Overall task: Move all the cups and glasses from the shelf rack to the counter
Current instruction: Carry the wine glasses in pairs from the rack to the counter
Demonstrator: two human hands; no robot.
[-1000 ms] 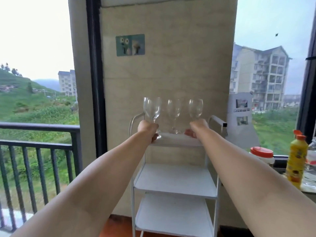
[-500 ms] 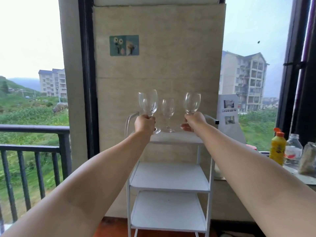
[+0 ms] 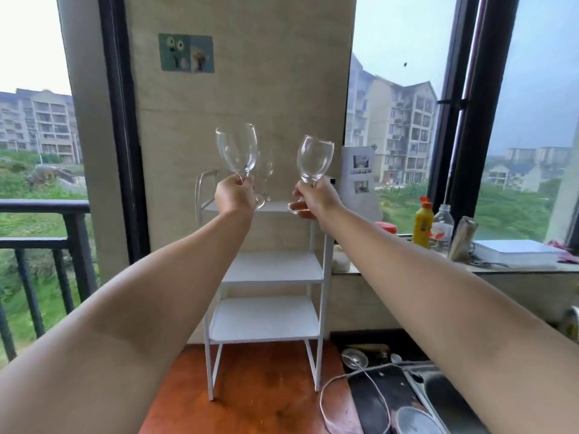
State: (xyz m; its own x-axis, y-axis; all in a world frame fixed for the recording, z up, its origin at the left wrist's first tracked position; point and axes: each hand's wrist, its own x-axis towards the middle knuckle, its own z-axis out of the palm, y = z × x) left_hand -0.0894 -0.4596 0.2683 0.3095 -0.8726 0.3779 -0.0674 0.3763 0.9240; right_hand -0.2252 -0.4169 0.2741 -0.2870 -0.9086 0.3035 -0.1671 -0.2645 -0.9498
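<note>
Glass stems are pinched in both sets of fingers: the left hand (image 3: 235, 195) holds the left wine glass (image 3: 237, 151) and the right hand (image 3: 316, 198) the right wine glass (image 3: 314, 158), both now lifted higher off the rack's top shelf (image 3: 275, 206) than 1 second ago. Only 1 third glass (image 3: 265, 170) remains on it, at 12 o'clock between them, so 2 of 3 look bound for the surface (image 3: 266, 393) at 6 o'clock.

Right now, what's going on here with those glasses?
A person is clearing wine glasses off the white shelf rack. The left hand holds one wine glass by its stem, and the right hand holds another wine glass the same way, both lifted clear of the top shelf. A third glass stands on that shelf behind them. Neither held glass has reached the counter yet.
</note>
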